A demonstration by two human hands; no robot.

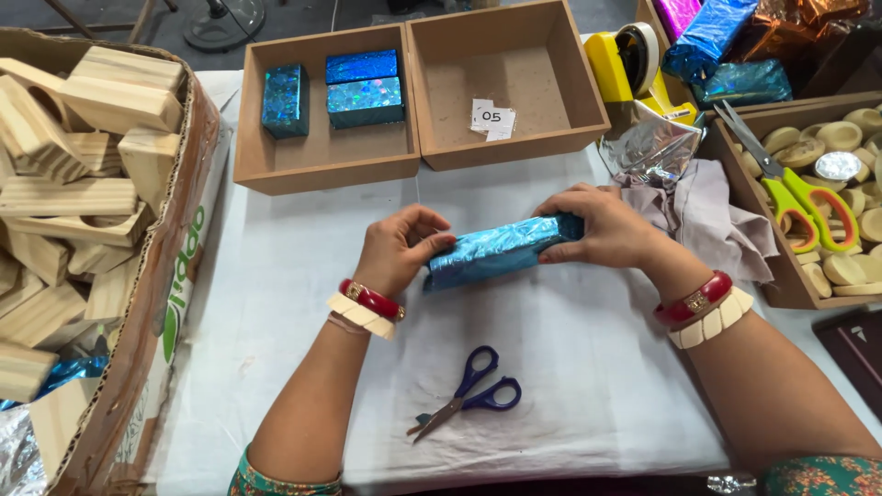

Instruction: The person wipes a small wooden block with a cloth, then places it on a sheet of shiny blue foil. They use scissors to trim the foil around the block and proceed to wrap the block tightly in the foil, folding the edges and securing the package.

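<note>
A long block wrapped in shiny blue foil (496, 254) lies slightly tilted above the white table cover (570, 367). My left hand (397, 248) pinches its left end, fingers folded over the foil. My right hand (602, 228) grips its right end from above. Both wrists carry red and cream bangles. Blue-handled scissors (470, 390) lie on the cover just in front of the block, between my forearms.
Two brown trays stand behind: the left tray (322, 161) holds three blue-wrapped blocks, the right tray (551, 138) a paper slip. A cardboard box (175, 276) of bare wooden blocks fills the left. At right are a yellow tape dispenser (625, 64), crumpled cloth (707, 220), green-orange scissors (795, 197) and foil rolls (717, 37).
</note>
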